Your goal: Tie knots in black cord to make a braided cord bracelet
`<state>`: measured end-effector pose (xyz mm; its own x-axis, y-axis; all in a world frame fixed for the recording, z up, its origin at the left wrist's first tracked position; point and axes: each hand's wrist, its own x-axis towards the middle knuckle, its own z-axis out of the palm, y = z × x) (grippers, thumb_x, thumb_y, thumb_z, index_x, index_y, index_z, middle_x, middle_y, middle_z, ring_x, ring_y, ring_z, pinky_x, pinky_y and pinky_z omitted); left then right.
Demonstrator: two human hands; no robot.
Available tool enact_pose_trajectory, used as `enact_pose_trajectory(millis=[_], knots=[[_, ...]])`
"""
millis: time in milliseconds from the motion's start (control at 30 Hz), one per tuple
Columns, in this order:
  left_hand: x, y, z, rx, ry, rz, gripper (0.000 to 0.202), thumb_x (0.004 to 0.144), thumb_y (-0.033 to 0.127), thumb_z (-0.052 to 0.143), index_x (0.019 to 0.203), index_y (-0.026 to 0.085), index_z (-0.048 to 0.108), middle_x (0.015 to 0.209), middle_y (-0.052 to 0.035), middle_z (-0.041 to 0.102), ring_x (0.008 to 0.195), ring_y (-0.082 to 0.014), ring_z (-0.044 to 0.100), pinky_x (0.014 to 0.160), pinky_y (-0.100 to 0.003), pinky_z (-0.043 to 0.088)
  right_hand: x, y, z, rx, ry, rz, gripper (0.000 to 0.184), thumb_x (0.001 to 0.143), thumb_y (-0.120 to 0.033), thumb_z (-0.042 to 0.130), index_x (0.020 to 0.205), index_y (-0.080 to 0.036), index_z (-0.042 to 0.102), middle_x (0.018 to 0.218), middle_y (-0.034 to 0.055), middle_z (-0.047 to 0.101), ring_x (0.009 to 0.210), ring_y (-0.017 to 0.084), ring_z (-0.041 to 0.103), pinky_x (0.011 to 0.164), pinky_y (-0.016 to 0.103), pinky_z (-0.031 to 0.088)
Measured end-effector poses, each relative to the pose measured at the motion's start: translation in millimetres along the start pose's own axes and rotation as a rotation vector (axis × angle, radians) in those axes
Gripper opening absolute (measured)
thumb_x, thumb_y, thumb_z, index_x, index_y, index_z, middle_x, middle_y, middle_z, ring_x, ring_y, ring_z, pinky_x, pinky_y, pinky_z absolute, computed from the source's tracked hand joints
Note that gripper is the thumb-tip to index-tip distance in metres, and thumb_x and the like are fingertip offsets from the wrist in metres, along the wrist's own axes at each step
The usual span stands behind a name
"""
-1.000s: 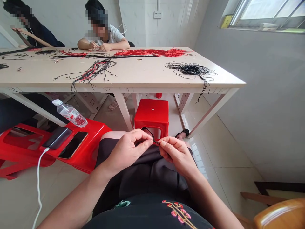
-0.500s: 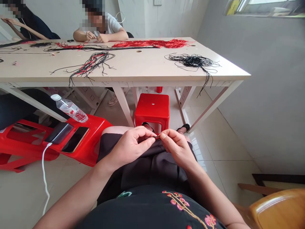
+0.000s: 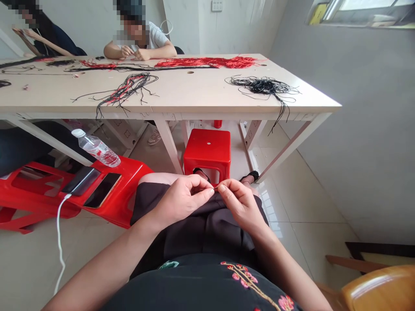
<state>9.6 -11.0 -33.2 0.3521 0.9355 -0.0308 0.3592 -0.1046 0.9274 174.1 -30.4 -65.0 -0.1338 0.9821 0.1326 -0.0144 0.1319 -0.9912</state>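
Over my lap, my left hand (image 3: 181, 201) and my right hand (image 3: 240, 203) meet fingertip to fingertip. Both pinch a thin dark cord (image 3: 215, 188) between thumb and forefinger, a short stretch of it showing between them. The rest of the cord is lost against my black skirt (image 3: 201, 229). Beyond my knees stands a red stool (image 3: 207, 151).
A long pale table (image 3: 181, 97) ahead carries a black cord tangle (image 3: 262, 86), mixed red and black cords (image 3: 125, 88) and a red cord bundle (image 3: 207, 61). Two people sit at its far side. To my left, a red stool (image 3: 106, 194) holds two phones and a water bottle (image 3: 95, 148).
My hands keep their pinch on the cord and have barely shifted. The view tilted slightly down, then back up a little.
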Motion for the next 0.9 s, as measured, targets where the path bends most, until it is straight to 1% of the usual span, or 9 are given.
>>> enact_pose_trajectory(millis=[100,267,367,467,533,633,733,800,900], knots=[[-1,2,-1.0,0.033,0.018,0.011,0.015,0.077,0.027,0.058,0.068,0.015,0.058,0.065,0.0026,0.055,0.058,-0.0075,0.048,0.054,-0.019,0.040,-1,2,1,0.028,-0.069,-0.010,0.029,0.085,-0.044,0.052,0.073,-0.018,0.052,0.060,-0.0045,0.040,0.052,0.008,0.031,0.048,0.021,0.028],[-8,12,-3.4,-0.021,0.004,0.051,0.012,0.073,0.019,0.055,0.061,0.015,0.056,0.061,0.0033,0.050,0.055,-0.0073,0.044,0.052,-0.019,0.036,-4,8,3,0.303,-0.230,0.060,0.030,0.084,-0.046,0.054,0.076,-0.018,0.051,0.056,-0.0063,0.035,0.048,0.006,0.025,0.045,0.021,0.020],[-11,17,-3.8,-0.022,0.006,0.079,0.011,0.070,0.017,0.056,0.059,0.015,0.057,0.062,0.0027,0.050,0.057,-0.0076,0.044,0.053,-0.020,0.036,-4,13,5,0.424,-0.288,0.099,0.030,0.082,-0.047,0.057,0.077,-0.017,0.052,0.054,-0.0069,0.033,0.048,0.006,0.023,0.044,0.021,0.017],[-9,14,-9.9,-0.017,0.080,0.077,0.012,0.068,0.018,0.058,0.056,0.014,0.056,0.060,0.0025,0.050,0.057,-0.0078,0.044,0.054,-0.020,0.035,-5,21,1,0.500,-0.310,0.121,0.030,0.079,-0.046,0.061,0.078,-0.017,0.055,0.054,-0.0069,0.033,0.047,0.005,0.022,0.043,0.020,0.016],[-4,8,-19.7,-0.068,0.187,0.048,0.014,0.067,0.021,0.059,0.055,0.014,0.056,0.056,0.0028,0.048,0.054,-0.0074,0.042,0.052,-0.020,0.034,-6,26,-9,0.554,-0.320,0.142,0.029,0.078,-0.045,0.063,0.077,-0.017,0.056,0.054,-0.0066,0.033,0.046,0.005,0.021,0.042,0.019,0.016],[6,-4,-40.9,-0.232,0.389,0.014,0.013,0.063,0.024,0.062,0.056,0.014,0.058,0.050,0.0038,0.046,0.048,-0.0055,0.038,0.046,-0.019,0.029,-10,31,-34,0.627,-0.305,0.156,0.024,0.077,-0.041,0.064,0.077,-0.018,0.058,0.052,-0.0066,0.031,0.045,0.005,0.019,0.041,0.018,0.015],[14,-16,-61.2,-0.356,0.561,-0.031,0.012,0.058,0.024,0.064,0.057,0.013,0.060,0.044,0.0057,0.042,0.041,-0.0034,0.030,0.040,-0.018,0.019,-16,30,-64,0.678,-0.220,0.129,0.018,0.078,-0.036,0.065,0.075,-0.018,0.060,0.051,-0.0072,0.024,0.046,0.005,0.017,0.039,0.016,0.014],[18,-21,-69.8,-0.417,0.624,-0.045,0.011,0.056,0.022,0.065,0.057,0.013,0.060,0.044,0.0057,0.043,0.040,-0.0026,0.031,0.040,-0.017,0.019,-20,27,-82,0.685,-0.138,0.120,0.016,0.077,-0.032,0.065,0.072,-0.018,0.060,0.052,-0.0073,0.022,0.047,0.005,0.016,0.039,0.015,0.015],[22,-24,-74.1,-0.480,0.659,-0.050,0.011,0.054,0.021,0.067,0.058,0.013,0.061,0.047,0.0049,0.047,0.041,-0.0022,0.034,0.040,-0.016,0.023,-26,27,-103,0.675,-0.031,0.098,0.014,0.076,-0.030,0.065,0.072,-0.018,0.060,0.054,-0.0077,0.019,0.047,0.005,0.015,0.038,0.014,0.018]])
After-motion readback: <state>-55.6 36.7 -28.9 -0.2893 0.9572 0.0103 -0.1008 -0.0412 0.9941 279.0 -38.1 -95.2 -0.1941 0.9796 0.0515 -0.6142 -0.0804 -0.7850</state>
